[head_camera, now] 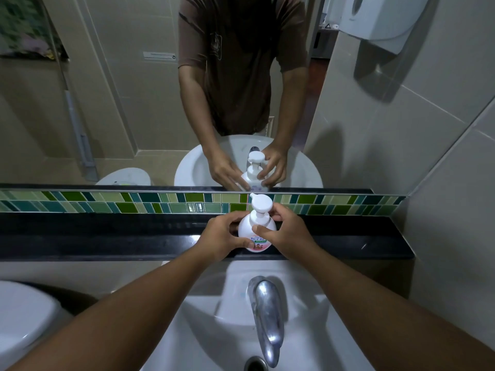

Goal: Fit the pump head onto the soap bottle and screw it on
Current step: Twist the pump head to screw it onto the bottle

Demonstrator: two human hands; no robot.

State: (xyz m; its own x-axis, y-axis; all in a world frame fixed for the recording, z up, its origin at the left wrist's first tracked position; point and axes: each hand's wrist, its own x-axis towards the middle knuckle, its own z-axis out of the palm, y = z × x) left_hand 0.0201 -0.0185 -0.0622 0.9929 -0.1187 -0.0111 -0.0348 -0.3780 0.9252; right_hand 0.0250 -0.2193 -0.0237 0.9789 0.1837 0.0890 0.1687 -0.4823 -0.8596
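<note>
A white soap bottle (247,229) with a pink and green label stands upright on the black ledge (107,236) behind the sink. The white pump head (261,204) sits on its neck, spout pointing away to the upper left. My left hand (221,236) wraps the bottle's left side and lower front. My right hand (288,230) holds the right side, with the thumb across the bottle's shoulder and fingers up at the pump collar. The mirror above shows the same grip from the far side.
A white sink (214,330) with a chrome tap (267,311) lies just below my forearms. A toilet (24,319) sits at the lower left. A green mosaic tile strip (107,202) backs the ledge. A white dispenser (380,20) hangs on the right wall.
</note>
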